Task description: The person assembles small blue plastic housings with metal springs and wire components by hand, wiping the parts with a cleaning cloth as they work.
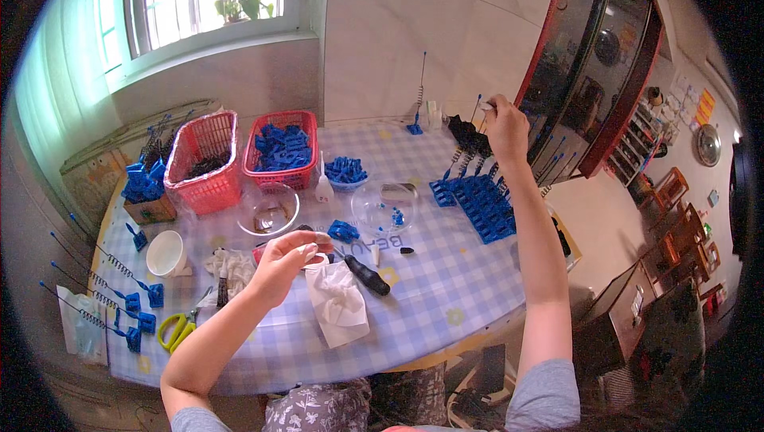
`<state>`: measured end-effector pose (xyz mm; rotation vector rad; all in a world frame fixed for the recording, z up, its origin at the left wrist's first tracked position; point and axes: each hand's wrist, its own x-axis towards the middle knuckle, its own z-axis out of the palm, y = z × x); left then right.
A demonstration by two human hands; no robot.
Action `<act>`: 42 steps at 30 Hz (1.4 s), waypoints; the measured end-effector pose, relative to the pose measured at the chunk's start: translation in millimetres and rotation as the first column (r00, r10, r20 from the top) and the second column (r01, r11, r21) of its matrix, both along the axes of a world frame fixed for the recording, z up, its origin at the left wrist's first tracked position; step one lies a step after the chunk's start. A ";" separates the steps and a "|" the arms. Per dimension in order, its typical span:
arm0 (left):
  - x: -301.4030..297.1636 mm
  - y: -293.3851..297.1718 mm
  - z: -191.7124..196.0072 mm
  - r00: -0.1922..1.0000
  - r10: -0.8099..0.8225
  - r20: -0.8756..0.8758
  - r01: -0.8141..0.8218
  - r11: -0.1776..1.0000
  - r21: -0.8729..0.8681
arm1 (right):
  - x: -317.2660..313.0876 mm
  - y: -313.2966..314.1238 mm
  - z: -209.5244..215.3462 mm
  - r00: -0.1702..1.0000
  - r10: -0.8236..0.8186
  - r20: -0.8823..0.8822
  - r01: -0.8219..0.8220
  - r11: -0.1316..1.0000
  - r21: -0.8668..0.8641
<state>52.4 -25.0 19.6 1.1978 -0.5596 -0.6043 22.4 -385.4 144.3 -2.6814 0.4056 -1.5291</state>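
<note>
My left hand point(286, 266) hovers over the middle of the table with thumb and fingers pinched together; a small white loop shows at its fingertips, too small to name. Just below it a crumpled white tissue point(338, 304) spreads out, and I cannot tell whether the hand touches it. My right hand point(508, 125) is raised at the far right, its fingers closed in a pinch with a bit of white at the tips. Thin black rods with springs on blue bases point(485, 207) stand in a block below it. A black-handled tool point(367, 275) lies right of the tissue.
Two red baskets point(280, 169) stand at the back left, one full of blue parts. Clear bowls point(385, 207), a blue-filled bowl point(346, 173), a white cup point(166, 254) and yellow-green scissors point(177, 332) are on the checked cloth. Sprung rods point(103, 301) jut past the left edge.
</note>
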 end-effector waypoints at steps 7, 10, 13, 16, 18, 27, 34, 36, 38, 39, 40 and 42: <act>0.9 0.5 -1.2 1.000 -0.002 -0.022 0.001 1.000 -0.027 | 0.0 -4.1 -1.0 0.998 -0.067 -0.020 0.067 0.997 -0.033; 0.8 1.0 -0.3 1.000 -0.005 -0.018 0.004 1.000 -0.030 | -0.3 -4.5 -1.4 0.998 -0.057 -0.023 0.057 0.998 -0.020; 0.5 0.0 0.2 1.000 -0.010 -0.017 0.010 0.999 -0.033 | -2.4 -5.9 -1.3 0.998 -0.057 -0.013 0.056 0.997 -0.052; 0.5 1.0 0.5 1.000 -0.005 -0.018 0.004 0.999 -0.038 | -3.0 -1.3 -1.3 0.996 -0.069 -0.056 0.067 0.997 -0.035; 0.2 1.4 1.3 1.000 -0.002 -0.016 0.001 0.999 -0.044 | -4.7 3.0 -1.7 0.995 -0.083 -0.055 0.080 0.996 -0.050; 1.3 1.4 2.5 1.000 0.001 -0.002 -0.001 0.999 -0.045 | -8.0 17.1 -5.6 0.997 -0.081 0.007 0.082 0.991 -0.109; 2.2 1.0 2.0 1.000 0.007 -0.018 -0.008 0.999 -0.047 | -0.5 51.2 -14.6 0.987 0.157 -0.030 -0.149 0.835 -0.529; 2.0 1.7 2.3 1.000 0.004 -0.015 -0.005 0.999 -0.054 | 8.4 54.0 -37.7 0.956 0.125 -0.265 -0.230 0.881 -0.413; 1.0 1.6 3.7 1.000 0.001 -0.014 -0.002 0.999 -0.052 | 14.2 48.3 -64.6 0.867 0.107 -0.486 -0.272 0.920 -0.282; 0.6 1.7 4.5 1.000 0.003 -0.013 -0.004 0.999 -0.052 | 18.2 45.4 -77.4 0.780 0.034 -0.625 -0.247 0.935 -0.256; -0.1 1.5 5.5 1.000 0.000 -0.007 0.000 0.999 -0.043 | 19.3 41.6 -88.6 0.665 -0.034 -0.746 -0.217 0.947 -0.236; -0.1 2.7 5.5 1.000 0.007 -0.001 -0.007 0.999 -0.036 | 11.3 48.4 -98.8 0.646 -0.024 -0.763 -0.182 0.966 -0.185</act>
